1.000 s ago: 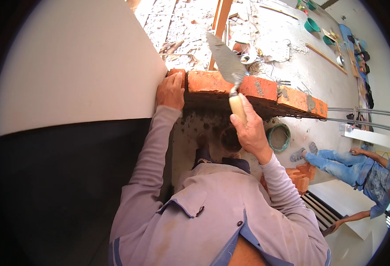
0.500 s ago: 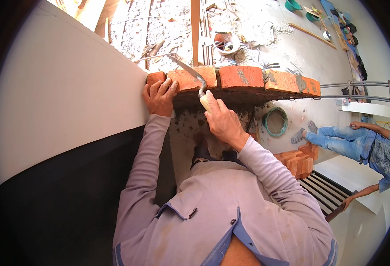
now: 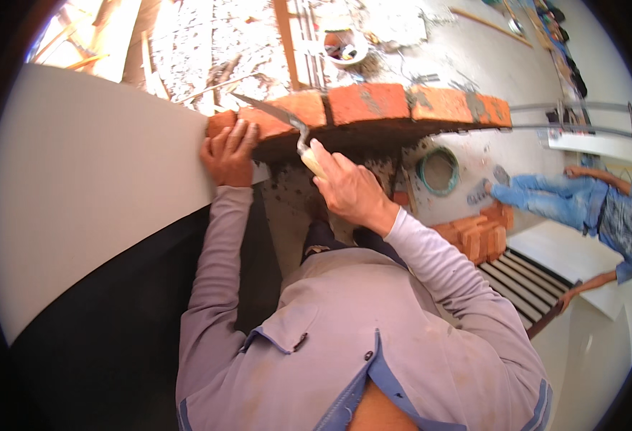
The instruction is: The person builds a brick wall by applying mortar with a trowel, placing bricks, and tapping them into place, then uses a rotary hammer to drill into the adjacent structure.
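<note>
A short row of orange-red bricks with dark mortar in the joints and grey smears tops a wall in front of me. My left hand has its fingers over the leftmost brick, against a pale panel. My right hand grips the wooden handle of a trowel, whose grey blade lies tilted over the bricks just right of my left fingers.
Beyond the wall are rubble, planks and a white bucket. At right are a green mortar tub, stacked bricks, metal rods, a slatted black frame and a person in blue.
The trowel has come down from a raised, more upright angle to lie low and slanted leftward near my left hand. The view has shifted, so more of the planks at top left shows.
</note>
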`<state>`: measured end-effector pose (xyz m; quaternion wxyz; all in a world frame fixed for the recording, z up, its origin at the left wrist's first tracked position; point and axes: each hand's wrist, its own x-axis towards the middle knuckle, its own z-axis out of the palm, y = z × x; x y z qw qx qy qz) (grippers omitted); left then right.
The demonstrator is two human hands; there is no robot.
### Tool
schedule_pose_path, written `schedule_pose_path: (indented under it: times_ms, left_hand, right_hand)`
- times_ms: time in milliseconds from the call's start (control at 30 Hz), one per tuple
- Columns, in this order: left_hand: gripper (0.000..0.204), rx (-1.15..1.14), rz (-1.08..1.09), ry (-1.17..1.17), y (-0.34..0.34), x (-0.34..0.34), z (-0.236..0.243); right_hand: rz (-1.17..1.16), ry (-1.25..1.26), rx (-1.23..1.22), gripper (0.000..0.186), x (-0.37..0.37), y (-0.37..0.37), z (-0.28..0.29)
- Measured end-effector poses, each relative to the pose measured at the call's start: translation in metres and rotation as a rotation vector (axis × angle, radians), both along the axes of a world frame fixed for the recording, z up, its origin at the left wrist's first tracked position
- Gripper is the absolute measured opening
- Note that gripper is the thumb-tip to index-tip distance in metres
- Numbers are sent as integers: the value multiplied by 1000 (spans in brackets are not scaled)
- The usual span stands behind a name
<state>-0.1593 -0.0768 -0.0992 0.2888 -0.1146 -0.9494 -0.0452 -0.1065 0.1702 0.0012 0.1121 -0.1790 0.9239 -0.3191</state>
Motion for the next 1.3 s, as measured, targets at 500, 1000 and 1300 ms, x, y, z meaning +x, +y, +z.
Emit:
schedule_pose_path:
  times_ms: [500, 1000, 1300]
  left_hand:
    - [39, 1100, 174, -1833, 132, 222, -261]
    - [47, 1663, 1336, -986, 359, 232, -546]
    - [38, 793, 540, -1206, 297, 224, -231]
  right_hand:
    - [-413, -912, 368, 43, 261, 287, -217]
    - [-534, -776, -126, 32, 351, 366, -354]
    - [114, -299, 263, 31, 221, 361, -238]
